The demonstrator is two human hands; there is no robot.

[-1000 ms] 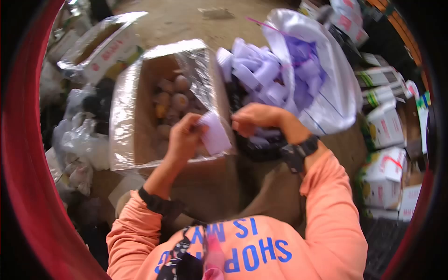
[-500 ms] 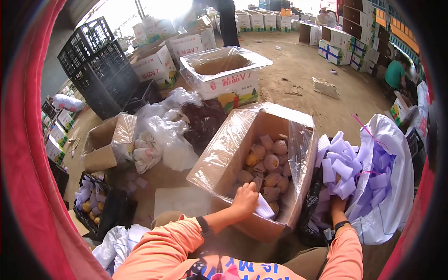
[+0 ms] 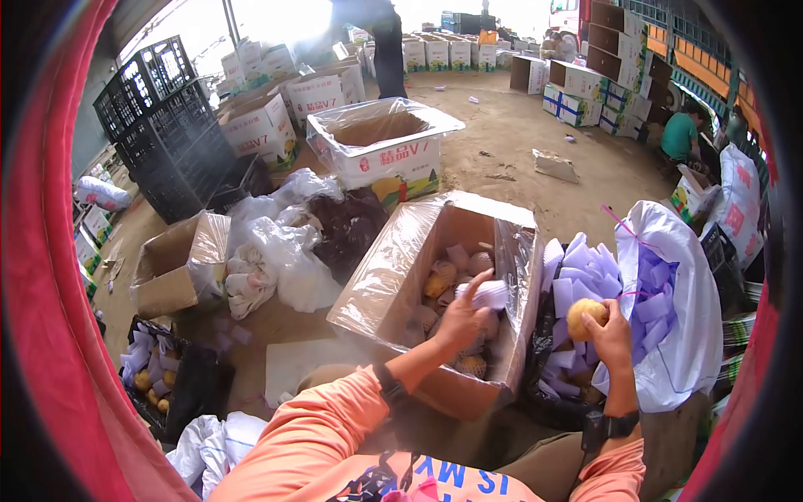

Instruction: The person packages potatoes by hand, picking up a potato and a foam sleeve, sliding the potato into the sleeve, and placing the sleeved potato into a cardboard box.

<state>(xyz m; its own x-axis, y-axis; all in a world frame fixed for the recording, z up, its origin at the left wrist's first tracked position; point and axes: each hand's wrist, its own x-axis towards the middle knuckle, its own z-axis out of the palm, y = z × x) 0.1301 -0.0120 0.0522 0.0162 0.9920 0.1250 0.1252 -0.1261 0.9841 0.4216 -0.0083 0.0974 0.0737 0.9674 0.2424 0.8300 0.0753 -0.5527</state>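
Note:
My left hand (image 3: 461, 323) is closed around a pale lavender foam sleeve (image 3: 485, 294), above the open carton. My right hand (image 3: 613, 335) grips a round yellow-brown fruit (image 3: 585, 319), which looks like a pear, over the black-lined container on the right. Inside the plastic-lined cardboard carton (image 3: 386, 272) lie several fruits in foam nets (image 3: 473, 366). Loose lavender foam sleeves (image 3: 585, 272) heap up beyond the fruit in my right hand. A white woven sack (image 3: 690, 335), also full of such sleeves, leans beside them.
Another lined carton (image 3: 400, 163) stands ahead, near crumpled clear plastic (image 3: 301, 268). A small open box (image 3: 184, 268) and stacked black crates (image 3: 167, 142) are on the left. At lower left sits a crate of fruit and foam (image 3: 155, 376). A person in green (image 3: 682, 134) crouches far right.
My right hand has come up out of the black-lined container with a fruit. My left hand has lifted the foam sleeve and moved it forward and slightly right over the carton.

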